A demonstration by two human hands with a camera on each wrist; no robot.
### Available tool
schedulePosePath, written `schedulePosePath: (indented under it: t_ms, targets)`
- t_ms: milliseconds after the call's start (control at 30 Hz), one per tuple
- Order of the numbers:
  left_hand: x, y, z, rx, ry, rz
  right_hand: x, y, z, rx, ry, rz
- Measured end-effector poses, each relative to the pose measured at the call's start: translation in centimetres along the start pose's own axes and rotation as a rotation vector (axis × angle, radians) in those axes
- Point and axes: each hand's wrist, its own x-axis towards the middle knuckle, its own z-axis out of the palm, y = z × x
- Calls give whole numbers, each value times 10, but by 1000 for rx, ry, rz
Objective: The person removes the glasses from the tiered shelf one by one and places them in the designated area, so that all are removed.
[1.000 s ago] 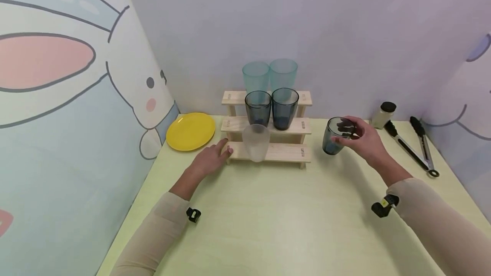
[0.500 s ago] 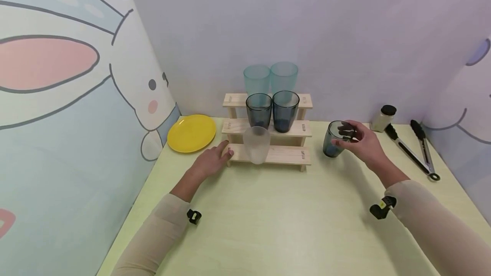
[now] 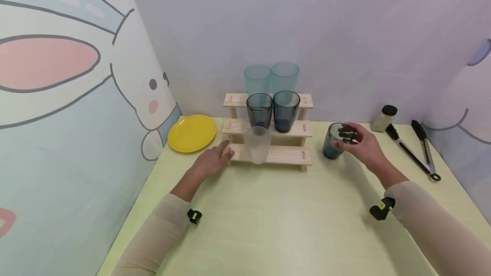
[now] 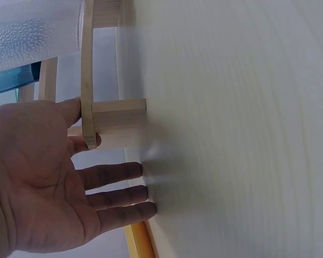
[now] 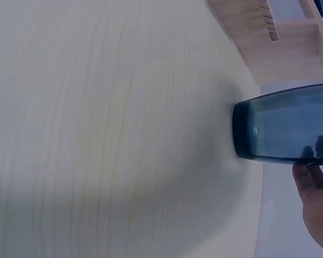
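The dark glass (image 3: pixel 331 147) is at three o'clock from the wooden stand (image 3: pixel 287 155). The right hand (image 3: pixel 363 143) holds it near the top. The left hand (image 3: pixel 210 161) pinches the stand's eight o'clock corner, three fingers out straight. A yellow plate (image 3: pixel 192 133) sits at nine o'clock from the stand.

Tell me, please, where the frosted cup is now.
In the head view, the frosted cup sits on the lowest step of the rack, right of the left hand, in front of a dark glass.
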Motion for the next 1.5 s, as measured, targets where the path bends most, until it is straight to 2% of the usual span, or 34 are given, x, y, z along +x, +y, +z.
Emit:
schedulePosePath:
  t_ms: [600,1067,1300,1500]
  targets:
    - [0,1,-1,-1,1,22,4,-1,-2,-51,-31,-1]
    - [-1,2,-2,-4,-1,12,1,-35,-8,-81,36,-16]
    - [1,0,-1,1,1,12,0,-53,-5,-60,79,-96]
    - [0,0,-1,-2,0,9,0,-71,7,-39,74,-153]
